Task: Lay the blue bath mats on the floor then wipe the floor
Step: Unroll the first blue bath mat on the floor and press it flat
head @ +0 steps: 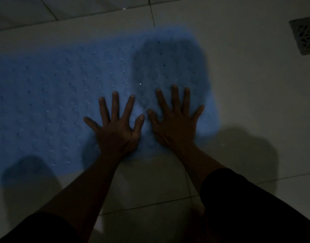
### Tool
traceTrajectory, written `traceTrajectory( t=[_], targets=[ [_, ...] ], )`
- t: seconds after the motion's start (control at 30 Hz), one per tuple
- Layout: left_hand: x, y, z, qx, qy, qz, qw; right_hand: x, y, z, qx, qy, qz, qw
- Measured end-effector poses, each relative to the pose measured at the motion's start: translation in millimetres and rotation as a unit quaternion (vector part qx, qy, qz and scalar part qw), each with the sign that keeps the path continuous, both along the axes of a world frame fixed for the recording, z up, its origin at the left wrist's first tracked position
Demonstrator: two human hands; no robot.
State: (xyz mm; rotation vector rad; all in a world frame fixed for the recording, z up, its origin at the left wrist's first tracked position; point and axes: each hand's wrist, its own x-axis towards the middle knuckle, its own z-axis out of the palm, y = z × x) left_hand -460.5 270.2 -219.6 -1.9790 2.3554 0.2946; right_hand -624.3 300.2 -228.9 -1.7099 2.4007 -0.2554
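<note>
Two hands: both down flat on one mat, dim light, everything a touch blurred.
Floor [247, 71]: pale tiles with dark grout lines, filling the whole view; heavy shadows fall across the near part.
Mat [54, 95]: blue, lying flat on the floor, running from the left edge of view to just right of centre; its right end is rounded, its surface is bumpy with small holes, and tiny bright specks glint on it. A dark shadow sits on its far right part.
Arms: both reach in from the bottom of view, bare at the forearm, with dark sleeves nearer the camera.
Left hand [115, 135]: palm down on the near edge of the mat, just left of the other hand, wrist over the mat's near border.
Left fingers [115, 104]: spread as wide as they go, pressed flat, gripping nothing.
Right hand [175, 127]: palm down on the mat's right end, thumb nearly meeting the left thumb.
Right fingers [175, 97]: fanned out wide too, lying flat on the blue surface, with no hold on anything; the little finger reaches close to the mat's right edge.
Drain [304, 35]: square metal grate with a cut-out pattern, set in the floor at the far right, well apart from the mat and partly cut off by the frame.
</note>
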Motion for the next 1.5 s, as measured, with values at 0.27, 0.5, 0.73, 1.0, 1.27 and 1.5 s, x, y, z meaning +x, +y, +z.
traceTrajectory(
  t=[0.27,0.5,0.73,1.0,1.27,1.5],
  targets=[
    [4.8,-8.2,9.5,0.099,0.026,-0.004,0.995,4.8,-2.0,7.5,0.055,-0.03,0.006,0.998],
    [77.5,18.5,27.6,0.061,0.06,0.041,0.995,64.3,-5.2,32.4,0.09,-0.07,0.082,0.99],
    [216.0,23.1,34.1,0.025,0.051,0.151,0.987,177.2,-22.4,37.0,0.049,-0.052,0.235,0.969],
    [292.1,-12.1,16.9,0.023,0.042,0.176,0.983,259.2,-73.5,21.9,0.024,0.006,0.301,0.953],
    [304.9,-23.8,-4.3,-0.029,0.008,0.155,0.987,277.3,-92.4,7.0,0.021,0.051,0.308,0.95],
    [306.3,-26.0,0.4,-0.018,0.022,0.153,0.988,277.3,-93.9,13.9,0.056,0.048,0.314,0.947]
  ],
)
